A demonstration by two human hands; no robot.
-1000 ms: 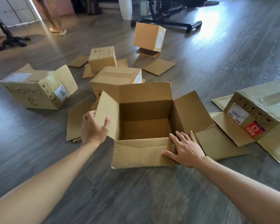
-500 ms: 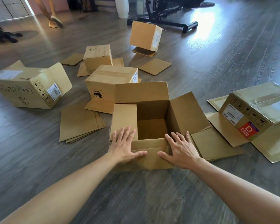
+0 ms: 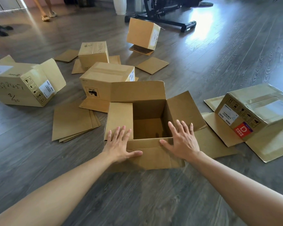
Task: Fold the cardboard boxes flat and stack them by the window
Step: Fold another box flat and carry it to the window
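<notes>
An open brown cardboard box [image 3: 147,110] stands on the floor in front of me, its far and right flaps up, its left flap folded in over the opening. My left hand [image 3: 119,144] lies flat with straight fingers on that left flap and the near edge. My right hand [image 3: 181,141] presses with spread fingers on the box's near right corner. Several other cardboard boxes lie around: one at the left [image 3: 23,84], one behind the open box [image 3: 104,74], one further back [image 3: 93,53], one tilted at the back [image 3: 142,33] and one at the right [image 3: 255,110].
A pile of flat cardboard sheets [image 3: 72,123] lies left of the open box. A black exercise machine base [image 3: 170,22] and a white vase [image 3: 120,5] stand at the back. A person's legs [image 3: 46,10] are at the far left.
My left hand let go of the raised left flap, which folded in over the box, and now lies flat on it. My right hand slid slightly up along the near right corner.
</notes>
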